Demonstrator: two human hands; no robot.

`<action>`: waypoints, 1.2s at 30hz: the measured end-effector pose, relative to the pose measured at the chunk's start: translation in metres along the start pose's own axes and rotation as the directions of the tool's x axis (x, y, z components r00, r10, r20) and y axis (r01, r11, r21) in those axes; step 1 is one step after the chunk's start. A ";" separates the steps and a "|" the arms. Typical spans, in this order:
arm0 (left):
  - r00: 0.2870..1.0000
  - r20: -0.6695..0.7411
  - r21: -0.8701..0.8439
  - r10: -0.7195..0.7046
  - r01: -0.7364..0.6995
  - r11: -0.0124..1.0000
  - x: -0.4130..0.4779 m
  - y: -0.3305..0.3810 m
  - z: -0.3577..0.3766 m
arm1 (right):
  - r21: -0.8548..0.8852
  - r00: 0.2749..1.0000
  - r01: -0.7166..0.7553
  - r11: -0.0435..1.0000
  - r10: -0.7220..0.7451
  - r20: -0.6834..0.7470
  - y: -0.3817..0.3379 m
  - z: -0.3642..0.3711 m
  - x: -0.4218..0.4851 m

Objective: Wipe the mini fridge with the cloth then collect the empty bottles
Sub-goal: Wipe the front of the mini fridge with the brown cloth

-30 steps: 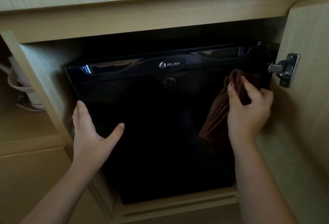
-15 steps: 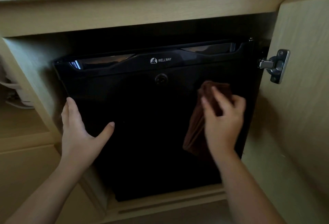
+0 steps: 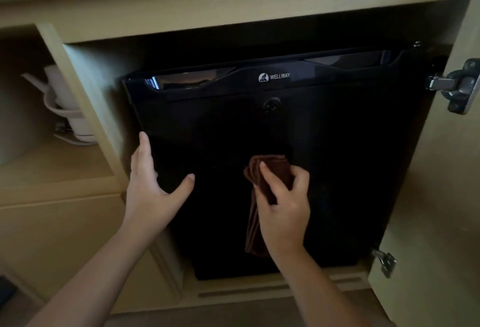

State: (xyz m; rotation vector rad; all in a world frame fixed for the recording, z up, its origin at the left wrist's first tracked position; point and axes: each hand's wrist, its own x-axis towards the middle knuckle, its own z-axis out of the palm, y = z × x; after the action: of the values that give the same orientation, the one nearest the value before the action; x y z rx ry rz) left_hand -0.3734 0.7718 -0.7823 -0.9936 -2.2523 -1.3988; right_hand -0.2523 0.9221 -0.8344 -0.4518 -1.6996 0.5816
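Left hand (image 3: pixel 153 191) flat, fingers straight, thumb spread; right hand (image 3: pixel 283 210) fingers curled, gripping cloth (image 3: pixel 275 167).

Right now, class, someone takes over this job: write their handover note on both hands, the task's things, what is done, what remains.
Left hand: open, flat against the left edge of the black Wellway mini fridge.
Right hand: grips the brown cloth, pressed on the door's middle, below the round lock.
Fridge sits closed in the wooden cabinet.
Done: cloth on the door.
Left: finish wiping, collect empty bottles; none in view.
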 end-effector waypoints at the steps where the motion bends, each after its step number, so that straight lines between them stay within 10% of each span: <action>1: 1.000 0.021 -0.016 -0.007 0.007 1.000 -0.003 -0.002 -0.001 | 0.009 1.000 0.000 1.000 0.000 0.015 0.001 -0.001 0.000; 14: 0.977 0.206 -0.111 0.047 -0.024 0.994 -0.008 -0.023 -0.025 | -0.069 0.979 -0.011 0.998 -0.003 -0.206 -0.013 0.010 0.025; 36: 0.984 0.176 -0.292 -0.004 0.056 0.955 -0.017 -0.042 -0.033 | -0.298 0.830 0.511 0.806 -0.374 0.413 -0.032 0.075 -0.062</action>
State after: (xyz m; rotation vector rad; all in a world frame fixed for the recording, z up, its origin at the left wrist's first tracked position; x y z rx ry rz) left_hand -0.3940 0.7241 -0.8041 -1.2219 -2.2262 -1.7642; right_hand -0.3131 0.8496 -0.8751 -0.2159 -2.1794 -0.0566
